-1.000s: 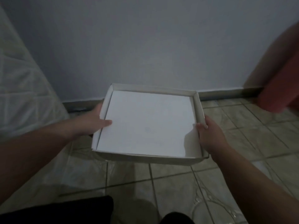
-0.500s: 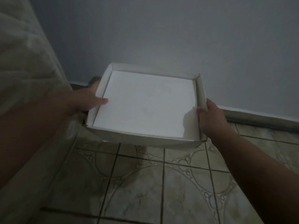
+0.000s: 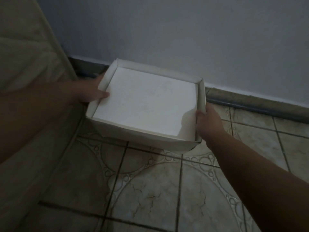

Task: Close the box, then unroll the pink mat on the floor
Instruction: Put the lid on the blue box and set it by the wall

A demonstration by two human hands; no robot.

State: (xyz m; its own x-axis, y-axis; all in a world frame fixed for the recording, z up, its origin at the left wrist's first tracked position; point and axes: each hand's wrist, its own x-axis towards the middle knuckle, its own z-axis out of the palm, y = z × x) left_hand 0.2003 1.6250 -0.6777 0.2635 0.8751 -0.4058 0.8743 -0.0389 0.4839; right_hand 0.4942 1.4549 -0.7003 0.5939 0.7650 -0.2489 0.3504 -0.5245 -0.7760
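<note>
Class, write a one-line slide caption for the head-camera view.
Two hands, left hand and right hand, hold a shallow white box above the tiled floor.

White shallow box (image 3: 147, 106), open side up

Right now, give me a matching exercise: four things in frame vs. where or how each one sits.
Things:
1. left hand
2. right hand
3. white box
4. mattress

Places or states:
A. far left, beside the wall
B. gripping the box's right wall
C. thumb over the box's left wall
D. held open side up, over the tiled floor

Pairs: 1-C, 2-B, 3-D, 4-A
</note>
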